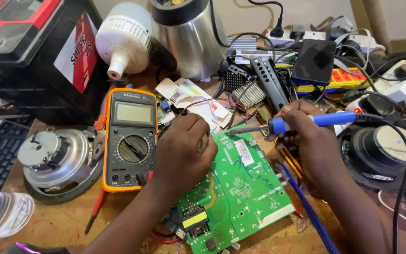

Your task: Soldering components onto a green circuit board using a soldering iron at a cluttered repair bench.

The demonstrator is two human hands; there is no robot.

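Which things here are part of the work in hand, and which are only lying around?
In use:
green circuit board
blue-handled soldering iron, held in right hand
left hand, resting at the board's edge

Lying about:
yellow multimeter
motor
black phone
speaker
white bulb

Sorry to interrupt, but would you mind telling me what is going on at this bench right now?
A person is working on a green circuit board lying on a cluttered wooden bench. The right hand holds a blue-handled soldering iron, its tip at the board's upper edge. The left hand rests on the board's left side, fingers curled near that same spot; whether it holds anything cannot be told. A yellow multimeter lies just left of it, beside a metal motor.
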